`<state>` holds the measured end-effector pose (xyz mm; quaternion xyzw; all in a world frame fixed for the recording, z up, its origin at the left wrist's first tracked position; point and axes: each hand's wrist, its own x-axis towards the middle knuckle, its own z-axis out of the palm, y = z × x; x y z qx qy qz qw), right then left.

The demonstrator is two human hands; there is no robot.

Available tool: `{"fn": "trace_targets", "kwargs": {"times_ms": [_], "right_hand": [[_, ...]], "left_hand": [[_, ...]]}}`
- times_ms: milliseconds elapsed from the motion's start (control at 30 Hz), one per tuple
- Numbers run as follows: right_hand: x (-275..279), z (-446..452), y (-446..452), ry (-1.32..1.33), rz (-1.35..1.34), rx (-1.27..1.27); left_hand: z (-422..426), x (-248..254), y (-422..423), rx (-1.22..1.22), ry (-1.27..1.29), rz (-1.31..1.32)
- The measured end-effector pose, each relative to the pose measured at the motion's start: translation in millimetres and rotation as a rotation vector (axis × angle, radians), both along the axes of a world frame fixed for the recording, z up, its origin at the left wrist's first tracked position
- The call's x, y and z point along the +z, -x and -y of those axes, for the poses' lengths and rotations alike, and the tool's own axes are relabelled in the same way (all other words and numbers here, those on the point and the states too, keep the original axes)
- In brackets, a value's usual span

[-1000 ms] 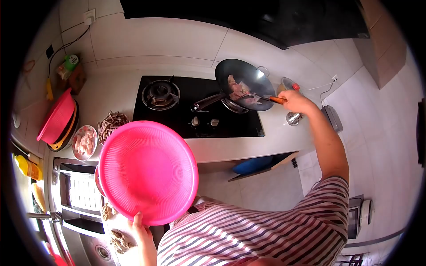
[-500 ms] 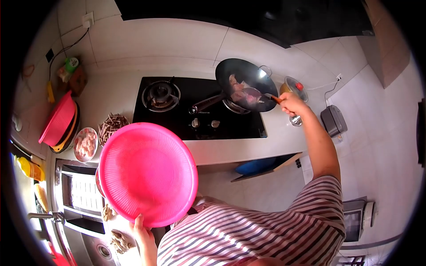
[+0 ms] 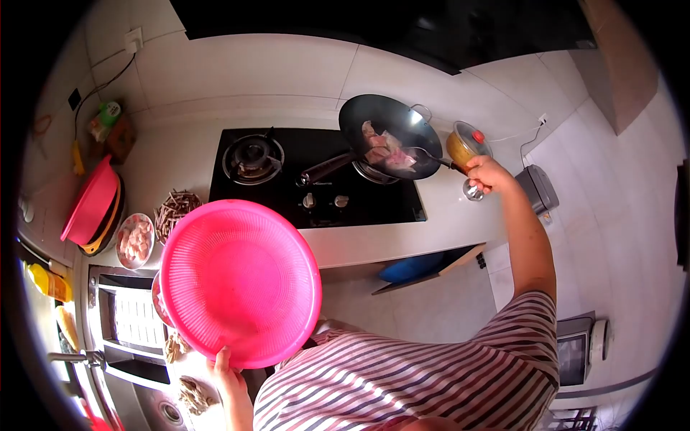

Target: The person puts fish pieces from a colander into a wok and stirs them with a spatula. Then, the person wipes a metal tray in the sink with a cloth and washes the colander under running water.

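Observation:
My left hand (image 3: 228, 381) grips the near rim of a bright pink plastic basket (image 3: 241, 280), with the thumb over the edge. The basket is tilted toward me over the counter's front edge, and nothing shows inside it. My right hand (image 3: 487, 174) is closed round the dark handle of a spatula (image 3: 429, 155). Its metal end reaches into a black wok (image 3: 352, 118), beside pale pink pieces of meat (image 3: 388, 151). The wok stands on the right burner, its long handle pointing left toward me.
The black gas stove (image 3: 287, 194) has a bare left burner (image 3: 253, 158). Left are a bowl of pale meat (image 3: 135, 241), a heap of dark sticks (image 3: 176, 212), another pink basin (image 3: 92, 197) and the sink (image 3: 136, 373). A red-knobbed lidded container (image 3: 463, 144) stands right of the wok.
My right hand and the spatula have shifted slightly down and right relative to the wok, and the meat shows more clearly. The left hand holds the basket much as before. The view has shifted slightly.

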<state>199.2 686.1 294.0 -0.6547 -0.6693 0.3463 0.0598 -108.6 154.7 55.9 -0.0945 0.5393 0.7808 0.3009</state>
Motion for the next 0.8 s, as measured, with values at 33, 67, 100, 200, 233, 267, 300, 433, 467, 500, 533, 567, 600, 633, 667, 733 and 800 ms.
{"fn": "trace_targets", "kwargs": {"times_ms": [33, 67, 100, 200, 233, 267, 300, 433, 467, 500, 533, 567, 600, 633, 667, 733, 800], "right_hand": [[3.4, 3.6, 0.9, -0.003, -0.003, -0.001], [5.7, 8.4, 4.1, -0.051, 0.062, 0.035], [8.3, 14.7, 8.3, -0.099, 0.128, 0.073], [13.7, 41.3, 21.3, -0.259, 0.296, 0.158], [10.8, 42.8, 21.8, -0.258, 0.295, 0.16], [7.7, 44.1, 21.4, -0.335, 0.341, 0.29], [4.2, 45.0, 20.8, -0.41, 0.387, 0.418], [-32.2, 35.7, 34.4, -0.539, 0.477, 0.592], [-30.7, 38.4, 37.6, -0.491, 0.422, 0.523], [-28.0, 40.0, 40.7, -0.441, 0.368, 0.457], [-17.5, 38.8, 38.0, -0.414, 0.327, 0.477], [-10.8, 33.1, 33.4, -0.411, 0.325, 0.48], [-4.6, 26.1, 27.9, -0.277, 0.231, 0.335], [-0.6, 19.6, 23.2, -0.143, 0.139, 0.189], [-1.2, 12.8, 19.8, -0.15, 0.058, 0.188], [-11.7, -2.4, 27.9, -0.172, 0.04, 0.174], [-21.2, 0.3, 48.0, -0.353, 0.093, 0.171]], "left_hand": [[-1.1, 0.3, 0.2, 0.016, 0.011, -0.006], [-2.0, 1.1, 0.4, 0.017, 0.007, -0.009], [-2.4, 2.0, 0.1, 0.01, 0.002, -0.003], [-2.3, 0.7, 0.0, 0.015, 0.0, 0.004], [-2.5, 0.2, -0.1, 0.023, 0.002, 0.006], [-2.0, 1.0, -0.1, 0.025, 0.004, 0.006], [-1.3, 2.2, -0.1, 0.013, 0.004, 0.007], [-5.4, 5.0, -1.6, 0.021, 0.012, 0.005], [-5.0, 4.6, -1.6, 0.023, 0.012, 0.003], [-4.0, 3.7, -1.8, 0.021, 0.023, -0.001], [-2.8, 2.7, -2.2, 0.02, 0.034, -0.004], [-0.3, 0.8, -1.8, 0.023, 0.038, -0.004], [3.4, -1.6, -0.6, -0.003, 0.03, -0.008], [5.3, -2.7, -0.1, -0.029, 0.022, -0.011], [2.2, 0.6, -1.9, -0.027, 0.024, -0.008], [-6.5, 9.5, -6.9, 0.054, 0.039, 0.002], [-4.6, 8.8, -6.1, 0.035, 0.043, 0.011]]}}
